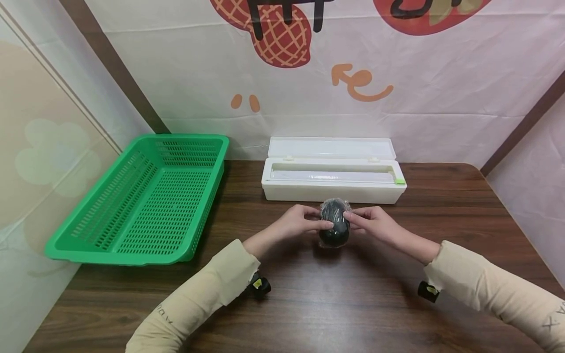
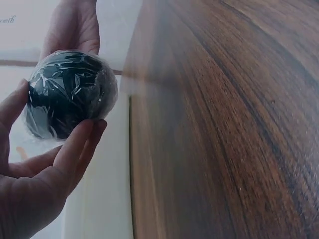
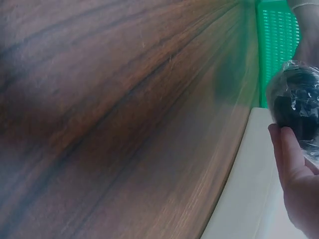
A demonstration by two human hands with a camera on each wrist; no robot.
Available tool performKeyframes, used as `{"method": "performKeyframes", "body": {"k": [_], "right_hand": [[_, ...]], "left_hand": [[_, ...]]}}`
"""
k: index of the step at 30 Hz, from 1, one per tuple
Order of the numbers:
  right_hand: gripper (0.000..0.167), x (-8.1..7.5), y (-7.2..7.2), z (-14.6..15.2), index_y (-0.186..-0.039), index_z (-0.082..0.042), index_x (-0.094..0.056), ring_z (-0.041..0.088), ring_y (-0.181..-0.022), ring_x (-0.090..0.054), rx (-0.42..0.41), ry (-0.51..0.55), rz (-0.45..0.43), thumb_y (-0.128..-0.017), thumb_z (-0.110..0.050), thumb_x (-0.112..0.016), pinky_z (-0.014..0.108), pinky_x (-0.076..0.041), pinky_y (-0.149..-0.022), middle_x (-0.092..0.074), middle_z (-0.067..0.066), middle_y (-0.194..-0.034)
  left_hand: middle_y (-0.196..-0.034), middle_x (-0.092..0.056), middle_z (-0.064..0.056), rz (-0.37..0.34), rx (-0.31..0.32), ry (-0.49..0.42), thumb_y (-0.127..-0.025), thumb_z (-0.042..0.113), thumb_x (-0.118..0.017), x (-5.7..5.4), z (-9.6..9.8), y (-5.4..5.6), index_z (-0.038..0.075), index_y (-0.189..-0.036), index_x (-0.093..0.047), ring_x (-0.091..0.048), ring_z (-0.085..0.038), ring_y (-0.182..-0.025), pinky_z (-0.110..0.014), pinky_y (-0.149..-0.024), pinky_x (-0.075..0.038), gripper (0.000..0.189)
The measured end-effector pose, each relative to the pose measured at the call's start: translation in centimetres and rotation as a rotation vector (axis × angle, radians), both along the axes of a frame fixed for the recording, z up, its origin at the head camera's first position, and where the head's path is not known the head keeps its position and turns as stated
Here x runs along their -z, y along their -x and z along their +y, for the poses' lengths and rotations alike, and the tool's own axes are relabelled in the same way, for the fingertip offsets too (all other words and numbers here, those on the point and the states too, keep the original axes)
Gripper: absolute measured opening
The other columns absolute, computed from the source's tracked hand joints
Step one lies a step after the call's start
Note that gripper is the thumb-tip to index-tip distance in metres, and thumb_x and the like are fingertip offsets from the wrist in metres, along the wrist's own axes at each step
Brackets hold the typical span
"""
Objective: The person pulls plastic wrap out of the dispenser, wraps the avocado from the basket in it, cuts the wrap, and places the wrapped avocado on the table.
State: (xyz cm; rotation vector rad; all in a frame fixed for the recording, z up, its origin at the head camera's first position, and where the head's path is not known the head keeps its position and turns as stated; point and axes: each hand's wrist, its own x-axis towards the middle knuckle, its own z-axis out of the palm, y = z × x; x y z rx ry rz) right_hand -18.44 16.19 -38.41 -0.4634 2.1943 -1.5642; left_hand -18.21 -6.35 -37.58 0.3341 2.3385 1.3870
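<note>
A dark, smooth oval object (image 1: 336, 223) wrapped in crinkled clear plastic film is held up in front of the white box, over the table. My left hand (image 1: 302, 219) grips its left side, thumb on the near face and fingers behind. From the right, my right hand (image 1: 372, 221) pinches it with the thumb on the film and fingers underneath. In the left wrist view the film puckers over the wrapped object (image 2: 70, 97), held between the left thumb and fingers. The right wrist view shows right fingertips (image 3: 286, 133) against the wrapped object (image 3: 299, 104).
Behind the hands stands a long white cling film box (image 1: 331, 192), its lid (image 1: 331, 147) raised and a roll (image 1: 331, 176) inside. A green slotted basket (image 1: 154, 211) sits at the left of the brown wooden table (image 1: 344, 314). Printed cloth (image 1: 423, 88) hangs behind the table.
</note>
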Motion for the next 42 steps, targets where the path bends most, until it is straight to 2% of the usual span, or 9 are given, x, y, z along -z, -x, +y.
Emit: {"method": "performKeyframes", "body": {"k": [3,8,11,13,19,26,35,42], "right_hand": [[0.052,0.0,-0.1,0.0,-0.119,0.017,-0.049,0.024,-0.095,-0.063,0.017,-0.01,-0.05,-0.093,-0.028,-0.052,0.041,-0.049,-0.082,-0.058,0.028,-0.112],[0.053,0.3,-0.2,0.1,-0.119,0.022,-0.044,0.021,-0.095,-0.063,-0.017,0.055,-0.151,-0.094,-0.024,-0.051,0.04,-0.049,-0.082,-0.056,0.031,-0.112],[0.055,0.5,-0.4,0.2,-0.119,0.023,-0.044,0.02,-0.093,-0.064,-0.028,0.052,-0.185,-0.092,-0.024,-0.054,0.038,-0.05,-0.081,-0.057,0.03,-0.111],[0.057,0.7,-0.5,0.1,-0.119,0.023,-0.044,0.019,-0.091,-0.064,-0.027,0.055,-0.218,-0.09,-0.025,-0.058,0.036,-0.05,-0.081,-0.059,0.029,-0.109],[0.057,1.3,-0.8,-0.1,-0.118,0.023,-0.044,0.016,-0.089,-0.064,-0.029,0.068,-0.28,-0.088,-0.023,-0.061,0.032,-0.051,-0.08,-0.06,0.027,-0.107],[0.055,2.0,-0.9,-0.2,-0.116,0.022,-0.047,0.017,-0.089,-0.064,-0.045,0.045,-0.299,-0.088,-0.023,-0.06,0.033,-0.051,-0.08,-0.062,0.026,-0.104],[0.058,2.7,-0.7,-0.3,-0.116,0.019,-0.05,0.018,-0.09,-0.064,-0.047,-0.009,-0.285,-0.088,-0.03,-0.061,0.034,-0.051,-0.079,-0.063,0.024,-0.104],[0.057,2.9,-0.4,-0.2,-0.114,0.02,-0.051,0.017,-0.09,-0.064,-0.056,-0.009,-0.306,-0.087,-0.029,-0.061,0.034,-0.051,-0.08,-0.063,0.024,-0.105]], "left_hand": [[-0.1,-0.067,-0.01,-0.031,-0.008,0.022,-0.08,0.033,-0.068,0.1,0.0,0.0,-0.002,-0.108,-0.064,-0.061,-0.014,-0.089,-0.026,-0.08,-0.049,0.045],[-0.104,-0.066,-0.012,-0.076,0.009,0.062,-0.081,0.039,-0.066,0.5,-0.1,0.1,-0.001,-0.108,-0.065,-0.059,-0.019,-0.099,-0.032,-0.087,-0.046,0.049],[-0.106,-0.065,-0.012,-0.09,0.009,0.092,-0.081,0.041,-0.065,0.6,-0.1,0.0,-0.001,-0.108,-0.065,-0.057,-0.02,-0.103,-0.034,-0.09,-0.044,0.05],[-0.104,-0.066,-0.011,-0.103,0.007,0.095,-0.081,0.041,-0.066,0.8,-0.1,-0.1,-0.001,-0.106,-0.065,-0.058,-0.019,-0.101,-0.033,-0.091,-0.044,0.049],[-0.088,-0.069,-0.011,-0.2,0.006,-0.02,-0.083,0.031,-0.066,1.4,-0.1,-0.4,-0.006,-0.102,-0.066,-0.065,-0.015,-0.081,-0.027,-0.081,-0.05,0.042],[-0.091,-0.068,-0.016,-0.289,0.025,-0.102,-0.086,0.022,-0.063,2.5,-0.1,-0.5,-0.011,-0.101,-0.064,-0.067,-0.017,-0.076,-0.03,-0.075,-0.053,0.036],[-0.089,-0.068,-0.015,-0.312,0.023,-0.085,-0.086,0.022,-0.064,3.1,-0.1,-0.1,-0.012,-0.1,-0.064,-0.065,-0.015,-0.072,-0.029,-0.071,-0.054,0.037],[-0.089,-0.066,-0.015,-0.372,0.016,-0.113,-0.086,0.018,-0.063,3.2,0.1,0.2,-0.014,-0.101,-0.062,-0.065,-0.017,-0.074,-0.03,-0.074,-0.053,0.035]]}}
